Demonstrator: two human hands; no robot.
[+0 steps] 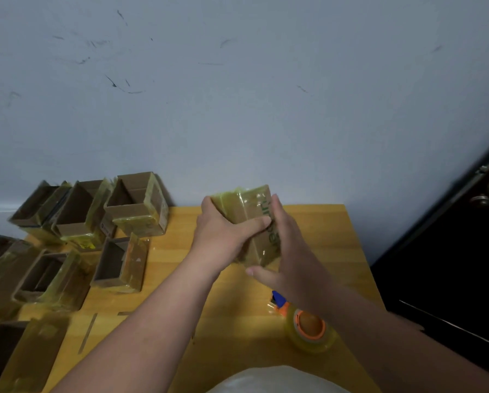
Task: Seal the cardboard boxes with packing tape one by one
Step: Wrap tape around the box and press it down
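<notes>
Wooden surface [317, 228] ends just right of the box [252, 222] we hold; bare room lies near it. Our left hand [223, 231] grips its left side, thumb across; right hand [288, 245] presses its right face, fingers straight. Open boxes [135, 205] sit left, tape dispenser [305, 324] nearer us, grey wall [237, 95] behind.

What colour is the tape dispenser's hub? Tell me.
Orange, on the tape dispenser, with a blue handle; head view shows it best.
</notes>
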